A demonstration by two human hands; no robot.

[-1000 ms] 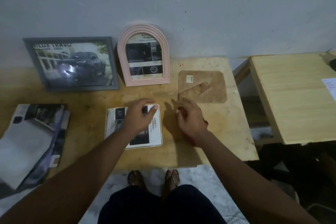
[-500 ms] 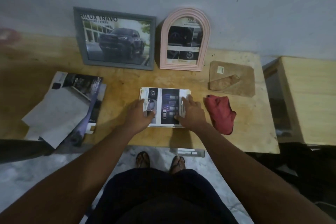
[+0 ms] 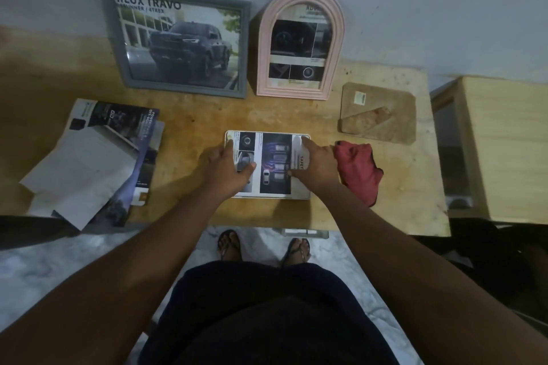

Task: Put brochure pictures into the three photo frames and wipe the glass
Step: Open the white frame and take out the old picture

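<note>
Left hand (image 3: 226,167) and right hand (image 3: 318,169) — fingers extended, pressing brochure picture (image 3: 274,166) into third frame (image 3: 268,197); next: fit backing board (image 3: 378,112).

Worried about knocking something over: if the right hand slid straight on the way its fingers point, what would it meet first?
The right hand would probably meet the pink arched frame first, after bare table; depth is uncertain.
</note>
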